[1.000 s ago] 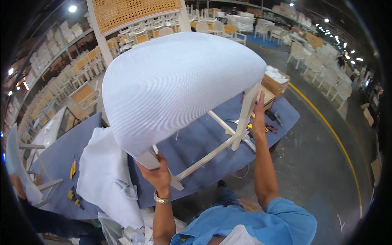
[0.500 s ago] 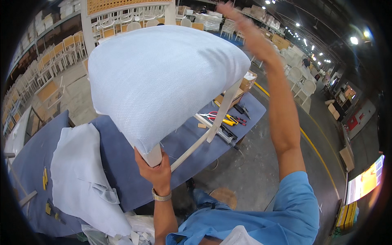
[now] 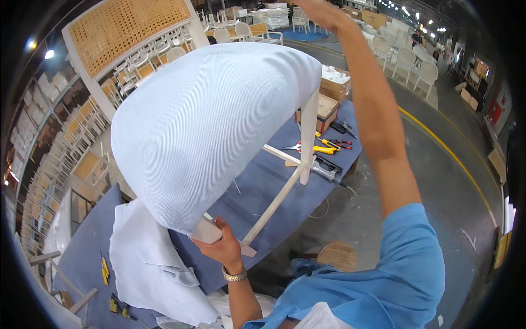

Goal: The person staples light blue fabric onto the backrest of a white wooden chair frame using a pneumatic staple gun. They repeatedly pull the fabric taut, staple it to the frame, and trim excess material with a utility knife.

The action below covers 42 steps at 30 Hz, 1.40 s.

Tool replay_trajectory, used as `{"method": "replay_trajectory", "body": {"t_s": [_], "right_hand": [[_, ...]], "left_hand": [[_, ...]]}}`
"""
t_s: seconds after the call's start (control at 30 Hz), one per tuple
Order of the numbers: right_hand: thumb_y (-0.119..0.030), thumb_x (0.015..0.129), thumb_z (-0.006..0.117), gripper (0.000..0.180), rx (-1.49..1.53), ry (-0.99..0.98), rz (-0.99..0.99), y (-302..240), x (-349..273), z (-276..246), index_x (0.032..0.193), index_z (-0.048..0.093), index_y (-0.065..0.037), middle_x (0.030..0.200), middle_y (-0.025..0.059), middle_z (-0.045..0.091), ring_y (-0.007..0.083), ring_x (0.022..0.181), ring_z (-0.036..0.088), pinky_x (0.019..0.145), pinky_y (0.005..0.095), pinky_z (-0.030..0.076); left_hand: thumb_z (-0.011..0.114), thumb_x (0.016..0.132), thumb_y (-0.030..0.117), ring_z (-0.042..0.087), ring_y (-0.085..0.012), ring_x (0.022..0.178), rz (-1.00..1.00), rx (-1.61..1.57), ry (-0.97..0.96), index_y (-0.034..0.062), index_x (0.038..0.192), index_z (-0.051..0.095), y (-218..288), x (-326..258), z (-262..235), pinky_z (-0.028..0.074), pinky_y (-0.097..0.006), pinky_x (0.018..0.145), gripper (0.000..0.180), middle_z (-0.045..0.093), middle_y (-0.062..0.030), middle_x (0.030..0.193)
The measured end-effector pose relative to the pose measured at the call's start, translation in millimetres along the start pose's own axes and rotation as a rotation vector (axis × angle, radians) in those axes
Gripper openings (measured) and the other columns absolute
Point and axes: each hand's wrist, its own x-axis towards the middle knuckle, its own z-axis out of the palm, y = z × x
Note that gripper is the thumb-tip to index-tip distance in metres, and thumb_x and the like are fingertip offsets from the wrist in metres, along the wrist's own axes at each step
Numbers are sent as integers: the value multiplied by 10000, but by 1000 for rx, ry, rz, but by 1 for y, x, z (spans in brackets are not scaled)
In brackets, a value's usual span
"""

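Note:
A light-coloured wooden chair with a seat (image 3: 213, 126) covered in pale blue-white woven fabric stands tilted on the blue-covered table (image 3: 263, 216). My left hand (image 3: 222, 244) is wrapped round the near front leg (image 3: 206, 231), just under the seat's corner. Raised above the far right side of the seat, my right hand (image 3: 326, 13) is stretched out flat, apart from the fabric; its fingertips are cut off by the upper edge. The chair's cane backrest (image 3: 129, 33) rises at the far left. Its other front leg (image 3: 309, 131) is on the right.
A folded pale cloth (image 3: 145, 252) lies left of the chair. Red-handled scissors (image 3: 296, 147), yellow-handled tools (image 3: 326, 149) and a grey tool with a hose (image 3: 326, 170) lie at the table's right, before a wooden box (image 3: 324, 109). A round stool (image 3: 337, 256) stands beside the table.
The view has turned, and the chair appears tilted further, showing more of its backrest. My right hand has moved up, partly out of view. My left hand keeps its grip on the leg.

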Motion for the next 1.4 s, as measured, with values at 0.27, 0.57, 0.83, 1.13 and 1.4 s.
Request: {"method": "replay_trajectory", "body": {"t_s": [0.27,0.57,0.83,1.13,1.4], "right_hand": [[-714,992,369,704,-121,-56,52,2,-29,72,1497,534,-252,1604,112,421,294,1491,374,1225,426,278],[-526,1084,336,693,-332,154,-265,8,-109,81,1604,289,-70,1671,189,246,308,1560,201,1270,440,164],[-289,991,658,417,333,524,331,169,-262,130,1341,648,-62,1326,150,668,264,1097,694,970,384,513],[-304,899,685,383,-145,220,931,458,-377,284,1156,701,-20,1082,209,728,354,1016,695,912,425,532],[-354,864,734,480,-326,-355,924,508,-358,288,1187,633,-12,1161,268,660,448,1091,629,928,525,511]], "left_hand": [[762,876,49,636,-202,839,153,224,80,-82,1187,542,-4,5,-2,533,-341,795,403,650,-149,1027],[767,875,37,670,-211,785,-39,157,56,-92,1051,578,-5,-6,-2,553,-354,752,289,693,-155,895],[730,944,107,689,-217,794,-142,279,129,-129,1112,591,3,17,6,577,-323,670,321,699,-191,958],[709,950,195,615,-183,809,-232,340,216,-45,1334,566,38,128,43,534,-327,748,476,606,-93,942],[761,879,252,642,-183,637,-208,388,290,-16,1051,628,33,207,68,544,-311,586,345,638,-84,835]]}}
